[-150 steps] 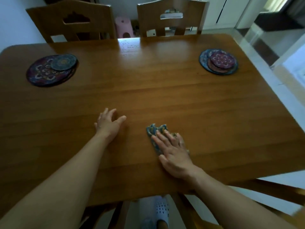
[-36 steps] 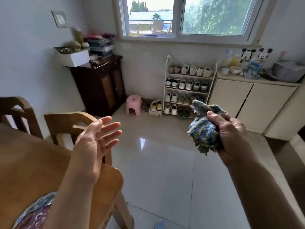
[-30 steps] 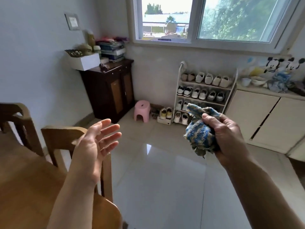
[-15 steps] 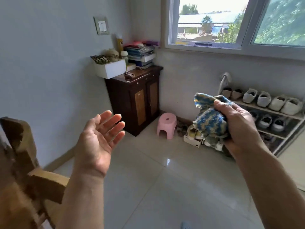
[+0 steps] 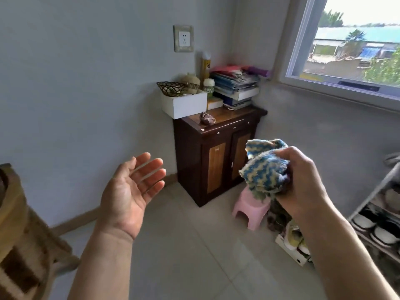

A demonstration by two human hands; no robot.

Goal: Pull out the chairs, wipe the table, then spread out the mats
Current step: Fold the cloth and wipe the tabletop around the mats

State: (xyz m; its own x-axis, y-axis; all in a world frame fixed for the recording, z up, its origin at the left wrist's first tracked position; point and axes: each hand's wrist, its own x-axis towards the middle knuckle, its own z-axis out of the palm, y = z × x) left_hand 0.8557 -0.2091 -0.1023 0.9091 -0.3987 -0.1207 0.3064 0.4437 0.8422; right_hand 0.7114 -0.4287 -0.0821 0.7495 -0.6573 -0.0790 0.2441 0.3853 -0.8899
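Left hand (image 5: 129, 191) up in mid-air, palm showing, fingers spread loose, grip wide and empty. Right hand (image 5: 303, 180) raised opposite, grip clenched round the bunched cloth (image 5: 265, 169), a nubbly blue-and-cream knit, before the dark wooden cabinet (image 5: 216, 156).

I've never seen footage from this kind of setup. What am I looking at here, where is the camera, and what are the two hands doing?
No machine here: a person wears a wide-angle camera on the head, looking forward and down at their own bare hands. The right hand grips a bunched blue and cream cloth. The left hand is open, palm up, holding nothing. Ahead stands a dark cabinet with books and a white box on top, a pink stool beside it. A wooden chair shows at the left edge.
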